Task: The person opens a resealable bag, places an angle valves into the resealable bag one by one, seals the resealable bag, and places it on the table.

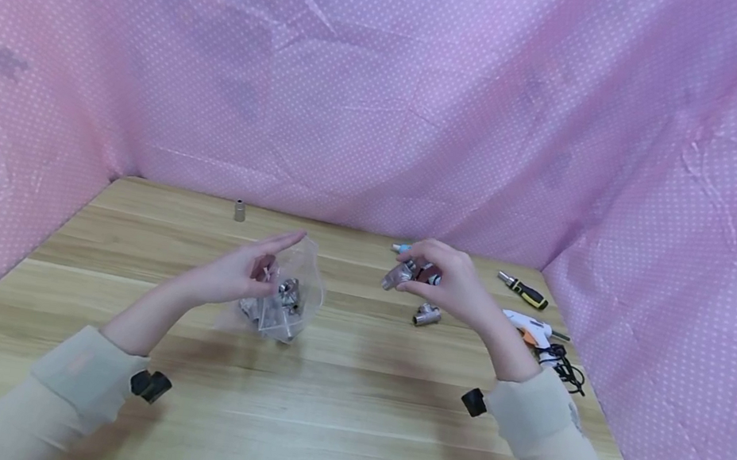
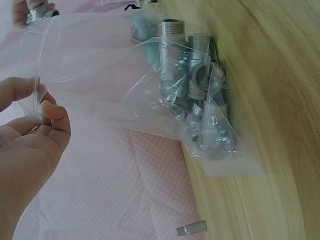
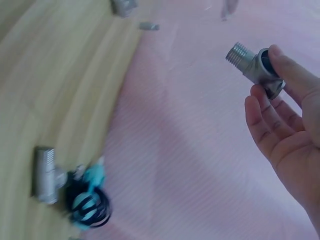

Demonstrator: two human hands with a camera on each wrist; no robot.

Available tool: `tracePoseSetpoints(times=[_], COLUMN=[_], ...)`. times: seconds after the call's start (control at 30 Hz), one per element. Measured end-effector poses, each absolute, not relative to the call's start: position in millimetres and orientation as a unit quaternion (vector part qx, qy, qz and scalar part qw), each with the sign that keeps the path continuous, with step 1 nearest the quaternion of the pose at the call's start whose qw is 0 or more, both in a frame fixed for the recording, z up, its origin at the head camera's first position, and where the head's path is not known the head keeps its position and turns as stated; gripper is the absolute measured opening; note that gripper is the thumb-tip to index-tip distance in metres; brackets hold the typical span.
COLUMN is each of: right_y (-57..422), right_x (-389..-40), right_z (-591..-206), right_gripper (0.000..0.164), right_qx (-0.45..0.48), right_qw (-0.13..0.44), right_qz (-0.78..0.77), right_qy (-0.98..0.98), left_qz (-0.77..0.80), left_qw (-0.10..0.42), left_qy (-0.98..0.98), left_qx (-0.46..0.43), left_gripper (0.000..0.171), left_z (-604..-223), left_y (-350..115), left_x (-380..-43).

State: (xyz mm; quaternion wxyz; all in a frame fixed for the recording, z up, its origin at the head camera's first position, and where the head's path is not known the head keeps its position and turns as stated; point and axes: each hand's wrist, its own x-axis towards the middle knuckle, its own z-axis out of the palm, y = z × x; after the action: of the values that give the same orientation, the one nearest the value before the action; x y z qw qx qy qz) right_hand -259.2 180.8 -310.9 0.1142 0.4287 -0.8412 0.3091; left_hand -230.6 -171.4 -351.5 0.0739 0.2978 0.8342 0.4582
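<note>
My left hand (image 1: 231,273) pinches the top edge of a clear zip-lock plastic bag (image 2: 95,65). Inside the bag, at its bottom close to the table, lie several silvery threaded pipe fittings (image 2: 172,60). To the right of the bag, raised over the table, my right hand (image 1: 457,284) holds a metal pipe fitting (image 3: 257,70) between thumb and fingers. This fitting has a threaded end, which points away from the palm, and a round side opening by the thumb. Another metal fitting (image 1: 427,316) lies on the table below the right hand.
A small metal cylinder (image 1: 240,210) stands near the table's back edge. At right lie a yellow-black screwdriver (image 1: 524,291) and a white glue gun (image 1: 530,325) with a black cable (image 1: 564,367). Behind the right hand is a light-blue item with black cord (image 3: 90,205). Pink dotted cloth (image 1: 360,100) surrounds the table.
</note>
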Motion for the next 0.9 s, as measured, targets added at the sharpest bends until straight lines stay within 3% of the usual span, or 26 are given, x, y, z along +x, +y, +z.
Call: tracePoseSetpoints(times=[0.4, 0.9], right_y=[122.4, 75.1], right_x=[-251.2, -247.8], right_z=[-288.0, -323.9], right_gripper=[0.040, 0.036], right_qx=[0.467, 0.516], right_qw=[0.113, 0.110], right_qz=[0.365, 0.297], right_qy=[-0.797, -0.796], left_qz=[0.476, 0.464], left_qw=[0.084, 0.084], left_qy=[0.823, 0.830], left_qx=[0.300, 0.299], left_gripper=[0.086, 0.084], left_z=[-351.7, -351.9], left_y=[-170.2, -168.6], left_x=[-231.8, -233.7])
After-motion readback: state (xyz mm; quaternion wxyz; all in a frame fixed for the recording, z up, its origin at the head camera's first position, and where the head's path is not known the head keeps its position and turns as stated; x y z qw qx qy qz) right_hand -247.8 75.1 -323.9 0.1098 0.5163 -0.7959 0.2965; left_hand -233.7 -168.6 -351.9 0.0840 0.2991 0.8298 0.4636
